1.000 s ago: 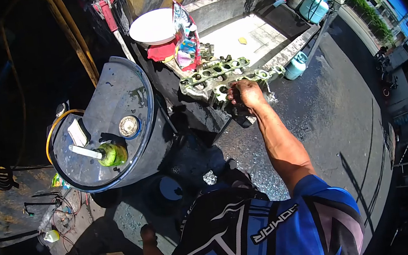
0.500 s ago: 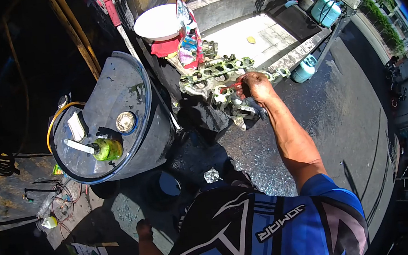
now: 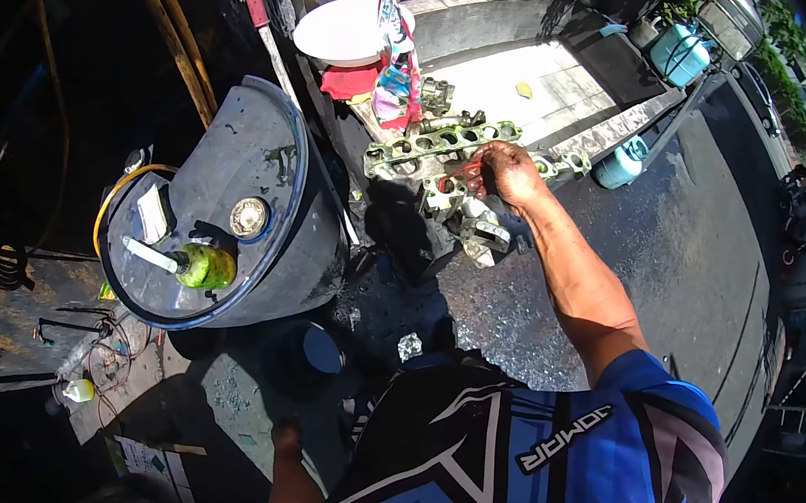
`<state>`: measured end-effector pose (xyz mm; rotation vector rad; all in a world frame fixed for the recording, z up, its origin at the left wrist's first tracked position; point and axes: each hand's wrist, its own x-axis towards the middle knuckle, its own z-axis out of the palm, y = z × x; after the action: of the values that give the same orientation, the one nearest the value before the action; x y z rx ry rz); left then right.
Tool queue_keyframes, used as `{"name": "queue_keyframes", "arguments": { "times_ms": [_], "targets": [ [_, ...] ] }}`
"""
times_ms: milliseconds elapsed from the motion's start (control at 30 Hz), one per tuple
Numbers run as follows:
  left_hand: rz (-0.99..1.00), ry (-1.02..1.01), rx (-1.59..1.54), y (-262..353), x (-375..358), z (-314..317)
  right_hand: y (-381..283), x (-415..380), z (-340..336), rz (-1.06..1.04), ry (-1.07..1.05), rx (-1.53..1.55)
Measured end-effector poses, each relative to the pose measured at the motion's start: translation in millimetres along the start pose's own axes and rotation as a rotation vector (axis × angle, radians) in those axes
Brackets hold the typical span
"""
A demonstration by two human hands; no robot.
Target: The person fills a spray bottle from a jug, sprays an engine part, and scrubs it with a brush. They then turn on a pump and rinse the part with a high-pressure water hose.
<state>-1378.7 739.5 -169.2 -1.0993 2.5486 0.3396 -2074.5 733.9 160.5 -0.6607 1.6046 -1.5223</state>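
My right hand (image 3: pixel 510 172) is closed around a small red object (image 3: pixel 460 181), over a greasy metal engine part. Its exact kind is hidden by the fingers. The engine part, which looks like an intake manifold (image 3: pixel 443 143) with a row of round ports, rests on the near edge of a concrete trough. More metal castings (image 3: pixel 482 232) jut out below my hand. My left hand (image 3: pixel 287 438) hangs low in shadow beside my body, its fingers too dark to make out.
A blue drum (image 3: pixel 299 253) at left carries a green bottle (image 3: pixel 206 266) with a white nozzle and a round can (image 3: pixel 249 217). A white basin (image 3: pixel 348 34) and a colourful packet (image 3: pixel 394 88) stand behind the metal parts. Teal gas cylinders (image 3: pixel 681 56) are at right.
The view has shifted, so the drum and trough sit a little further right and higher. My right hand stays at the metal part with the red object; my left arm still hangs down.
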Motion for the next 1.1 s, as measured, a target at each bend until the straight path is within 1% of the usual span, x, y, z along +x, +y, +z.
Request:
{"name": "queue_keyframes", "arguments": {
  "times_ms": [67,100,133,200,233,267,300,333,367,400,433,467,533,567,600,667,700,733,800,867,900,933,1000,1067,1100],
  "targets": [
    [0.120,0.054,0.080,2.9,-8.7,9.1,-6.0,-13.0,-6.7,0.005,-0.077,-0.120],
    [0.046,-0.019,0.020,4.3,-4.6,12.8,-12.2,-19.9,-9.2,0.029,-0.091,-0.165],
    [0.031,-0.005,-0.012,3.8,-0.9,15.2,-7.2,-17.2,-19.4,0.069,-0.130,-0.175],
    [0.002,0.016,-0.080,2.7,-1.4,20.2,-10.1,-23.2,-15.5,0.062,-0.068,-0.294],
    [0.092,0.187,-0.085,0.9,-1.8,22.1,-6.7,-25.9,-10.0,0.042,-0.051,-0.284],
    [0.078,0.180,-0.084,-0.9,-1.1,23.7,2.9,-26.4,-1.4,0.022,-0.036,-0.274],
    [0.064,0.174,-0.081,-3.9,1.9,25.0,27.4,-20.8,6.3,-0.010,-0.053,-0.351],
    [0.051,0.167,-0.076,-6.7,7.5,25.0,48.0,-11.0,8.7,-0.255,-0.040,-0.522],
    [-0.188,0.006,-0.364,-9.3,23.5,23.9,35.1,-5.6,11.2,-0.319,0.015,-0.603],
    [-0.113,0.143,-0.301,-9.1,17.8,27.1,17.5,-9.2,11.0,-0.371,0.074,-0.680],
    [-0.038,0.280,-0.236,-11.3,12.6,30.3,0.6,-16.7,20.8,-0.261,0.166,-0.839],
    [0.042,0.419,-0.165,-18.9,10.3,31.9,7.4,-14.9,23.7,-0.400,0.092,-0.947],
    [-0.102,0.368,-0.507,-22.6,12.4,47.7,22.7,-6.1,27.0,-0.684,-0.061,-1.154],
    [-0.069,0.396,-0.471,-24.6,10.8,51.5,5.0,-6.4,32.6,-0.604,-0.083,-1.276],
    [-0.035,0.413,-0.436,-23.2,3.0,56.8,-16.5,-8.5,40.6,-0.553,-0.058,-1.333],
    [-0.363,0.235,-0.993,-22.4,-8.9,62.5,-27.9,0.9,43.2,-0.538,-0.021,-1.346],
    [-0.307,0.293,-0.923,-22.9,-8.1,66.5,-17.5,5.5,43.2,-0.517,-0.104,-1.427],
    [-0.255,0.353,-0.848,-23.4,-7.2,70.6,-3.4,11.9,42.7,-0.483,-0.238,-1.582],
    [0.267,0.704,0.036,-33.8,-15.2,73.7,-18.6,19.9,57.5,-0.463,-0.199,-1.646],
    [-0.202,0.400,-0.707,-23.9,-22.3,81.9,-40.5,26.9,68.0,-0.551,-0.027,-1.482],
    [-0.225,0.318,-0.746,-26.9,-26.5,82.5,-28.1,32.5,68.4,-0.478,-0.086,-1.574],
    [-0.250,0.236,-0.781,-29.5,-30.6,81.6,-11.8,40.9,61.3,-0.419,-0.304,-1.800],
    [0.095,0.282,-0.238,-37.0,-42.8,89.3,-20.4,47.3,67.4,-0.322,-0.334,-1.873],
    [-0.464,0.178,-1.017,-28.2,-29.6,100.0,-47.7,43.3,77.4,-0.405,-0.114,-1.686],
    [-0.458,0.222,-1.008,-30.3,-36.6,99.6,-41.5,45.9,77.0,-0.407,-0.121,-1.717]
  ]
}}
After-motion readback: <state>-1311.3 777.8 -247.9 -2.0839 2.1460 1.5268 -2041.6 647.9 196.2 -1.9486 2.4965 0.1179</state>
